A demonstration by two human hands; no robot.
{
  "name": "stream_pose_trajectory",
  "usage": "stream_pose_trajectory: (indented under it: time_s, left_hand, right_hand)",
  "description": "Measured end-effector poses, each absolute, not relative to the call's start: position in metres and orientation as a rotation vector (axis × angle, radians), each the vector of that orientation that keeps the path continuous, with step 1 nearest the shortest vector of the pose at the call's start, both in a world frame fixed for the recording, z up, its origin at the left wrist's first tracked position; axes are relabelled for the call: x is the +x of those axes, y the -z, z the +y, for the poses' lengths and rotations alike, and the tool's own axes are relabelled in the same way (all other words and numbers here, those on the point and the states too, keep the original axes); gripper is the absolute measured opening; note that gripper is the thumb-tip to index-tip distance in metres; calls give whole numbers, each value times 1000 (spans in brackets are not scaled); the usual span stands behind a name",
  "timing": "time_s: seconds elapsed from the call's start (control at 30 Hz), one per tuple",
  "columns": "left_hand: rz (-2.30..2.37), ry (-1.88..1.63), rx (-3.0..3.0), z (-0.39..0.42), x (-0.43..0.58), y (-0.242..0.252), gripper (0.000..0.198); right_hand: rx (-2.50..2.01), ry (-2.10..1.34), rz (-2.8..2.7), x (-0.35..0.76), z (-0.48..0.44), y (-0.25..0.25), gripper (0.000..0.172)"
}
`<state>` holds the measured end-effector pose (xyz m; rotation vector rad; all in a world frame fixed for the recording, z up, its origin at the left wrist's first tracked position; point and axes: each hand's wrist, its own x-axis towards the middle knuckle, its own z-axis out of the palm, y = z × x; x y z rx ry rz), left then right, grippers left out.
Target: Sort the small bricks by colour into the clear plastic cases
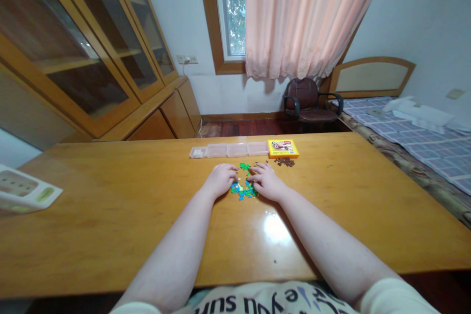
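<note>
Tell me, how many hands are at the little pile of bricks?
2: the left hand at the left edge of the blue and green bricks, and the right hand at their right edge. Both show plainly.

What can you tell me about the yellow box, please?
The yellow box is flat, rectangular, apparently cardboard, its top printed with a picture and red patch. It lies on the wooden table right of the clear plastic trays, possibly touching, behind the brown pieces. The right hand is nearby, without visible contact.
</note>
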<state>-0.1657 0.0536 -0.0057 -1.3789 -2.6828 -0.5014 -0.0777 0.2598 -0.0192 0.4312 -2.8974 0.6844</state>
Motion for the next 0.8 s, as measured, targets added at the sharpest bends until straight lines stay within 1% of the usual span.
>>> stream_pose_trajectory:
  time_s: [0.17, 0.37, 0.53, 0.67, 0.8]
  left_hand:
    - [-2676, 473, -1381, 53, -167, 8, 26]
    - [-2660, 473, -1454, 54, -168, 12, 29]
    - [-2674, 517, -1368, 54, -168, 9, 30]
    - [-2686, 506, -1308, 52, -169, 8, 28]
    - [-2701, 489, -1348, 52, -169, 11, 26]
  right_hand:
    - [384, -683, -2894, -79, 260, 19, 35]
    - [454, -695, -2893, -78, 259, 19, 30]
    - [413, -692, -2894, -78, 260, 19, 32]
    - [456, -707, -2890, -78, 260, 19, 30]
    - [459, -643, -2917, -77, 258, 20, 31]
